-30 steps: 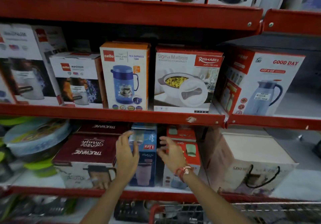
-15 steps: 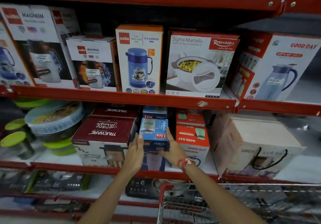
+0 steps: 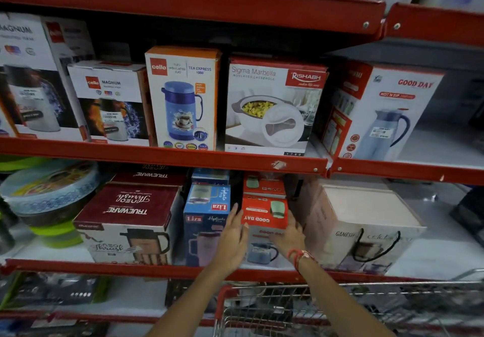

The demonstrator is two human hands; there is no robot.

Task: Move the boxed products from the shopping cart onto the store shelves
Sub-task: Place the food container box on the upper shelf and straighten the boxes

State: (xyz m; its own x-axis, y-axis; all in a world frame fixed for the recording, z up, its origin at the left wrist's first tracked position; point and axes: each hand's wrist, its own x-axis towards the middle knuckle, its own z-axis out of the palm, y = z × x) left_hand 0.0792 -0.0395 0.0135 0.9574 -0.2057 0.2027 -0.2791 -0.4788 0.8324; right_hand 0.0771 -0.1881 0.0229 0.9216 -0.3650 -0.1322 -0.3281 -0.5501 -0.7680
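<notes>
Middle shelf: 5 boxes fully visible, first the Cello Magnum box (image 3: 110, 101) | lower shelf: 2 Truewares (image 3: 131, 221), 2 Lizas (image 3: 207, 221), 2 Good Days (image 3: 264, 213), 1 Ganesh (image 3: 361, 226) | hands: 2 | shopping cart (image 3: 340, 308): 1

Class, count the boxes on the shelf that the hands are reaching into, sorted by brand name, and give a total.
Trueware boxes: 2
Liza boxes: 2
Good Day boxes: 2
Ganesh box: 1
Total: 7
</notes>
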